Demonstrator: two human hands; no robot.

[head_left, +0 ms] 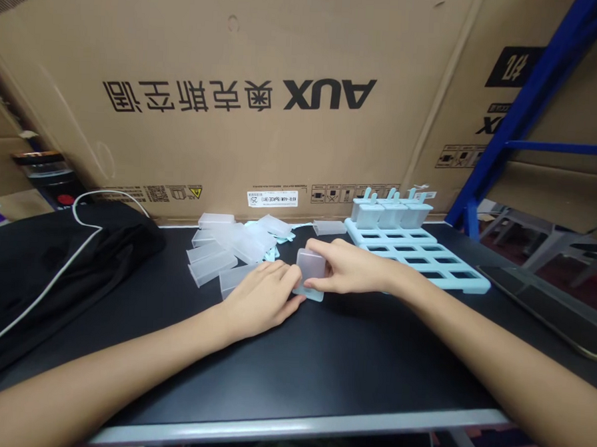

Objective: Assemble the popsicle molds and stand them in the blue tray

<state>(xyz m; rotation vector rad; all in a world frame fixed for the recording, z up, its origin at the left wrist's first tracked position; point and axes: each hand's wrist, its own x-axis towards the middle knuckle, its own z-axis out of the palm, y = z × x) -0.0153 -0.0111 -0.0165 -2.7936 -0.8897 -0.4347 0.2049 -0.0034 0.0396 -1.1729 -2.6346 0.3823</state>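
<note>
Both my hands meet at mid-table on one translucent plastic mould cup (310, 269) with a pale blue base. My right hand (349, 266) grips it from the right, fingers over its top. My left hand (262, 298) presses against its left side, palm down. Just behind lies a pile of several more translucent mould cups (230, 246) with pale blue sticks among them. To the right sits a pale blue ice-pop mould tray (468, 280) with open rectangular slots; three filled cups with stick lids (392, 212) stand in its back row.
A black table (321, 365) holds everything. A black cloth (51, 257) with a white cable across it lies at left. Large cardboard boxes (246, 81) wall off the back. A blue metal rack post (514, 115) and a dark flat panel (549, 303) stand at right.
</note>
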